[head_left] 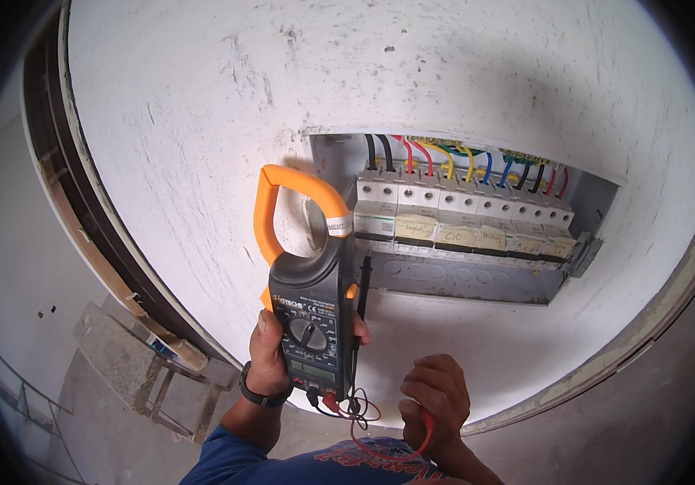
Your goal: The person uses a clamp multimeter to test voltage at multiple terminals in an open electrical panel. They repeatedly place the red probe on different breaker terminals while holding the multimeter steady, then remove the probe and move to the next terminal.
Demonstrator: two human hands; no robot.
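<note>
Black plastic clamp meter with orange curved clamp, held up in left hand, in front of white rough-plastered wall, just left of and slightly overlapping a grey recessed metal breaker box. Left grip clasped round meter body, thumb on its left side, fingertips showing at its right edge.

Meter upright, face toward the wearer, leaning a little left. Clamp closed into a loop, pale sticker band on its right side; orange tabs on both sides of the body. Round dark dial with light markings mid-face, small greenish-grey display below; digits too small to tell. Black and red plugs in the lower end, thin leads tangled beneath. Slim black test probe stands along the right edge, tip up; what holds it is partly hidden.

Right hand lower right, apart from meter, fingers curled; grip clenched on red test lead, upper end hidden in the fist.

Box holds a row of white breakers with handwritten labels; black, red, yellow, blue wires enter from above.
</note>
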